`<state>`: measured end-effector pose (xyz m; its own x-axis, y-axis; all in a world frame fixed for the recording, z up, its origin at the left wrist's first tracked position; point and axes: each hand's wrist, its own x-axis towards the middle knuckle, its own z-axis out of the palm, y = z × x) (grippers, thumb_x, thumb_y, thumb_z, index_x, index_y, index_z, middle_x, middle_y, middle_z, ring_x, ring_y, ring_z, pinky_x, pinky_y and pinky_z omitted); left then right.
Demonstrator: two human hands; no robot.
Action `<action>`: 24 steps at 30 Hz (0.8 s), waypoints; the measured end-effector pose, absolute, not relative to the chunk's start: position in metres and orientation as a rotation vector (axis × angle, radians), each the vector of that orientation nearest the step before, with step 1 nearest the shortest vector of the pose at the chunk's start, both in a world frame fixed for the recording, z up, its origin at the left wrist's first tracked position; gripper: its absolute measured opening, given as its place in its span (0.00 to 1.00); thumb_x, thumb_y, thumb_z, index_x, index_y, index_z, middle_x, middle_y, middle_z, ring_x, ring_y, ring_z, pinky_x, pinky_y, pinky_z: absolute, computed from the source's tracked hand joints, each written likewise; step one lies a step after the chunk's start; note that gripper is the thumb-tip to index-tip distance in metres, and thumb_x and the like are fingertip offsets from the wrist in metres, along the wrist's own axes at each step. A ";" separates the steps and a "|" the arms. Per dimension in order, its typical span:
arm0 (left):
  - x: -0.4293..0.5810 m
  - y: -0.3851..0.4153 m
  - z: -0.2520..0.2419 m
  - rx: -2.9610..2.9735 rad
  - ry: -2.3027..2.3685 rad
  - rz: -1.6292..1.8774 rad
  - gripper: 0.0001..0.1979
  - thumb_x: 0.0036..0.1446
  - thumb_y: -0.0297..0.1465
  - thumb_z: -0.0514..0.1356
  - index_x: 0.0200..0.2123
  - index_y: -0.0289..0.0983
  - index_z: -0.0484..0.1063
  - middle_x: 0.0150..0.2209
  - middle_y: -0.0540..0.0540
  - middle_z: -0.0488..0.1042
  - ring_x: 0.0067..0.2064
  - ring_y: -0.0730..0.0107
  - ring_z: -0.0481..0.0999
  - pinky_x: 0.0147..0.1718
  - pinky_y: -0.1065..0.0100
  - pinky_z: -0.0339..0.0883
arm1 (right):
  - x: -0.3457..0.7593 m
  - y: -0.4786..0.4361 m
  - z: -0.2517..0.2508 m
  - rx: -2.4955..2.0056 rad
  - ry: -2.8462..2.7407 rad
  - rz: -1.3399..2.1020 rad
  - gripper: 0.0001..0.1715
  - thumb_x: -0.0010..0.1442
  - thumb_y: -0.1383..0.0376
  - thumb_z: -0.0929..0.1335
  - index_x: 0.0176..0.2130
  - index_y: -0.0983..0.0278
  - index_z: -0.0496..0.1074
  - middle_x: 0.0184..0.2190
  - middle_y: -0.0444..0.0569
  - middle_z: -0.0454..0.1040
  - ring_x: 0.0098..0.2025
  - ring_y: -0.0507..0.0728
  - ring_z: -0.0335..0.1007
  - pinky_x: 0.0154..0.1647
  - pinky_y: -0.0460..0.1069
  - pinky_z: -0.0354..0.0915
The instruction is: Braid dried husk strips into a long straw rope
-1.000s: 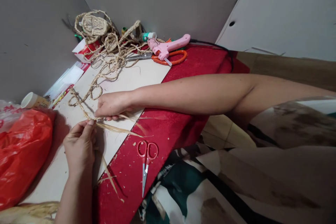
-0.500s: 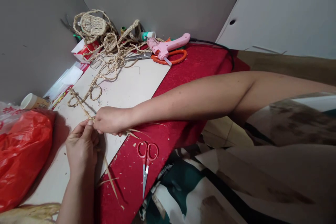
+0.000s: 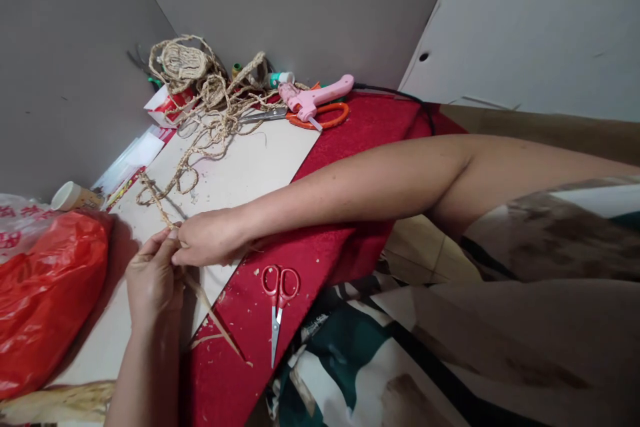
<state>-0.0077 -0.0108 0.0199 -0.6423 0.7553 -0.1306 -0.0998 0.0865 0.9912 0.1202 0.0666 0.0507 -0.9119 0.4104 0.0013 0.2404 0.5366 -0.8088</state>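
Observation:
A thin braided straw cord (image 3: 159,203) runs from the loose coils at the back down into both my hands. My left hand (image 3: 155,267) pinches its near end between thumb and fingers. Close against it, my right hand (image 3: 207,237) is closed at the same spot, its fingertips partly hidden behind the hand. Loose straw strands (image 3: 213,310) trail from under my hands down over the red cloth. Small scissors with red handles (image 3: 280,287) lie slightly spread on the cloth, to the right of my hands.
At the back are a heap of braided cord (image 3: 215,93), a pink glue gun (image 3: 317,95) and orange-handled scissors (image 3: 340,117). On the left sit a red plastic bag (image 3: 55,293) and a paper cup (image 3: 75,196). A white board (image 3: 270,160) covers part of the red cloth (image 3: 220,380).
My right hand has shifted slightly against my left and turned a little. The straw ends beside it no longer show, and the strand below my left hand has swung to the right.

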 end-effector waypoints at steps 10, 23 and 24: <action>-0.025 -0.015 0.027 0.651 1.610 1.466 0.15 0.37 0.27 0.70 0.32 0.34 0.74 0.27 0.51 0.76 0.25 0.79 0.73 0.24 0.80 0.67 | 0.113 0.097 0.058 -0.604 -2.496 1.320 0.17 0.61 0.61 0.62 0.31 0.72 0.71 0.21 0.47 0.67 0.22 0.47 0.60 0.25 0.44 0.56; -0.005 -0.016 0.028 0.853 1.826 1.647 0.14 0.37 0.28 0.71 0.29 0.34 0.73 0.25 0.51 0.75 0.24 0.79 0.72 0.25 0.79 0.65 | 0.107 0.110 0.032 -0.497 -2.086 2.551 0.18 0.61 0.58 0.64 0.25 0.66 0.58 0.14 0.34 0.47 0.11 0.41 0.38 0.11 0.37 0.36; -0.004 -0.018 0.027 0.932 1.857 1.664 0.13 0.39 0.28 0.70 0.30 0.34 0.74 0.27 0.50 0.76 0.26 0.79 0.73 0.26 0.79 0.65 | 0.107 0.110 0.031 -0.476 -2.044 2.605 0.19 0.62 0.58 0.63 0.24 0.66 0.57 0.14 0.34 0.45 0.11 0.41 0.37 0.11 0.37 0.35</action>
